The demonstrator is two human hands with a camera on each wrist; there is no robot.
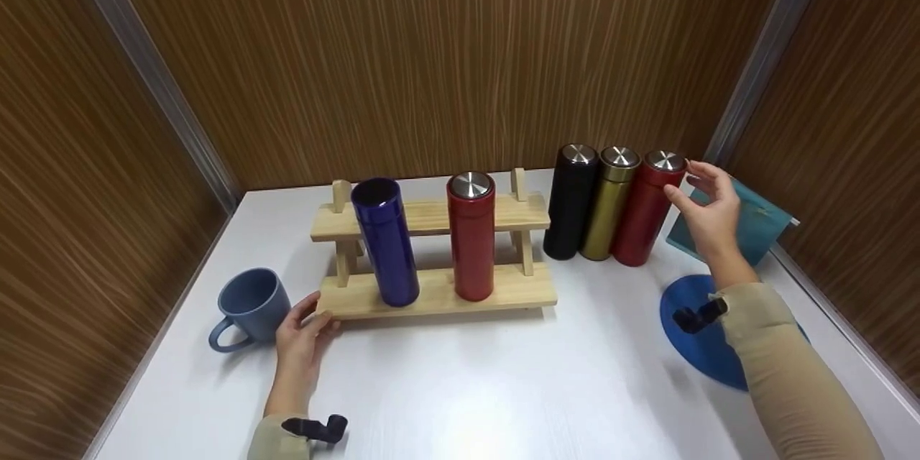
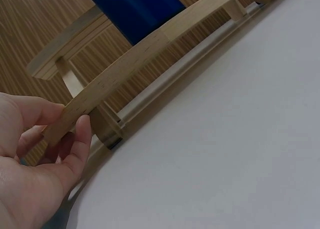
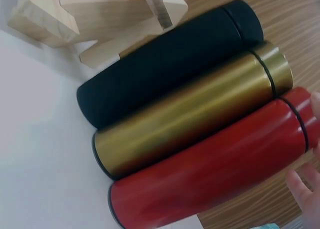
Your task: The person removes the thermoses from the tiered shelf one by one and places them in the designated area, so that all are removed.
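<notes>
Left hand (image 1: 302, 334) pinching the near left corner of the wooden rack (image 1: 438, 291), blue mug (image 1: 248, 305) just beside it, right hand (image 1: 708, 212) with relaxed spread fingers at the top of the right-most red flask (image 1: 647, 208), gold flask (image 1: 609, 203) and black flask (image 1: 570, 200) lined up on its left, holding nothing.

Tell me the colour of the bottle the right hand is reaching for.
Red, with a silver lid: the red bottle by the right hand. Head view shows it best.

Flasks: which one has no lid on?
The blue flask, at the left end of the wooden rack: its top is an open dark mouth. The other four all show a silver cap.
</notes>
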